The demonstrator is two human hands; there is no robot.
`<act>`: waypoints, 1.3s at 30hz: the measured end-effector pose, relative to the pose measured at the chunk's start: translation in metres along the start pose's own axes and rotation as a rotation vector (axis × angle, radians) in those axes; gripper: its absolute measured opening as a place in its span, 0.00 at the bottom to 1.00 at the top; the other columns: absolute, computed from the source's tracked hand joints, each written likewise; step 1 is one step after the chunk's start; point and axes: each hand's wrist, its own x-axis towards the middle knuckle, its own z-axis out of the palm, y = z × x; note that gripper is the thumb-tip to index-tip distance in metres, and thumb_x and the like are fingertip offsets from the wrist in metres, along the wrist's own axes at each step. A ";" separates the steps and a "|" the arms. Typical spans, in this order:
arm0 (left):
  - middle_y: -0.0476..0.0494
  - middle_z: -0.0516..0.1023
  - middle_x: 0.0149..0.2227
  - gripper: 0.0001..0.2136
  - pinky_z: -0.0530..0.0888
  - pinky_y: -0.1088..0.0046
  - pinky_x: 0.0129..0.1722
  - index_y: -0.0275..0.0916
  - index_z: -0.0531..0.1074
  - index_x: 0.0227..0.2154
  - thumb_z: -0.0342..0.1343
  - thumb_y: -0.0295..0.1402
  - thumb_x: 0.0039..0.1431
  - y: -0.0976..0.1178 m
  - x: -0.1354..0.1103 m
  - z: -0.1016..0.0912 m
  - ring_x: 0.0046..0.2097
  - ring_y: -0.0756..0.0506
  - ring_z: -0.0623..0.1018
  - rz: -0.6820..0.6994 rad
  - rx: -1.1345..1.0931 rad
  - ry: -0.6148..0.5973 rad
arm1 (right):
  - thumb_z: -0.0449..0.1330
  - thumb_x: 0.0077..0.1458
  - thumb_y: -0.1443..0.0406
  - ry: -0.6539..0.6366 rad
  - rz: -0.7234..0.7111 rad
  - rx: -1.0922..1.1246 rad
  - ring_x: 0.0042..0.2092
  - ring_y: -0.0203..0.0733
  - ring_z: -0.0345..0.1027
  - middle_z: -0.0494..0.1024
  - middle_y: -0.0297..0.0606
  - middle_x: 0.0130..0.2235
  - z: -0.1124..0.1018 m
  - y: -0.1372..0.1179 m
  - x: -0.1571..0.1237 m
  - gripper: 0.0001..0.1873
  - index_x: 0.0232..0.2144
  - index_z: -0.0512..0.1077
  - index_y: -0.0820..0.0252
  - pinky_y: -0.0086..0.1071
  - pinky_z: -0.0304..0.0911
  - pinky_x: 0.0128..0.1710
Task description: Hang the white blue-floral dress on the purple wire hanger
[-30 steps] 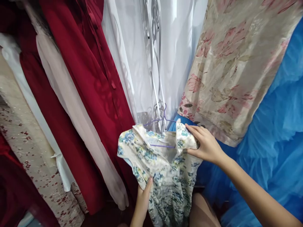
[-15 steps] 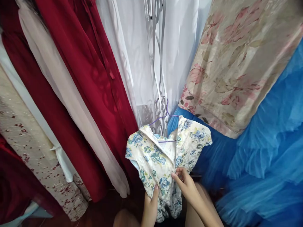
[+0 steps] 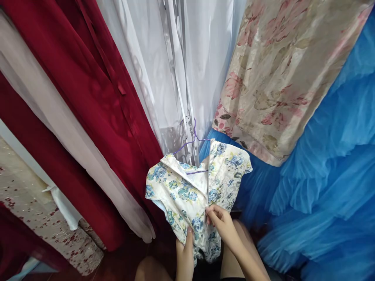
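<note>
A short-sleeved white dress with blue flowers hangs on a purple wire hanger, its V-shaped neckline open. Low on its left side, my left hand grips the fabric, thumb on top and the other fingers behind the cloth. At the bottom of the neck opening, my right hand pinches the front edge between thumb and fingers. Whether a zip pull or a button lies in that pinch is too small to make out. The lower part of the dress bunches down between my knees.
Long red, pale pink and white gowns hang on the left and behind. A beige floral gown and a blue tulle skirt hang on the right. White ribbons dangle behind the hanger. Dark floor shows below.
The view has shifted, so the dress and both hands appear slightly further left. My right hand stays pinched at the neckline's bottom; my left keeps its grip on the side.
</note>
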 end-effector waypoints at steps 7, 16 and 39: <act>0.31 0.62 0.61 0.28 0.62 0.53 0.64 0.41 0.60 0.57 0.62 0.41 0.55 -0.004 -0.004 0.017 0.64 0.34 0.65 0.614 0.240 0.319 | 0.57 0.54 0.56 -0.021 0.101 0.069 0.19 0.36 0.55 0.66 0.31 0.16 -0.008 -0.004 -0.020 0.18 0.17 0.64 0.57 0.30 0.49 0.23; 0.42 0.75 0.33 0.05 0.71 0.67 0.39 0.43 0.71 0.35 0.53 0.27 0.57 0.009 0.001 0.047 0.36 0.41 0.76 0.496 0.464 -0.250 | 0.54 0.57 0.60 -0.133 0.086 -0.006 0.19 0.36 0.64 0.72 0.32 0.16 0.000 -0.020 -0.011 0.15 0.22 0.72 0.61 0.28 0.56 0.24; 0.44 0.77 0.40 0.15 0.71 0.69 0.45 0.42 0.68 0.56 0.49 0.34 0.69 0.200 0.047 0.060 0.41 0.46 0.76 0.988 0.372 -0.332 | 0.57 0.57 0.58 -0.006 -0.294 -0.044 0.18 0.33 0.58 0.69 0.30 0.15 -0.003 -0.165 0.067 0.15 0.25 0.74 0.61 0.27 0.55 0.22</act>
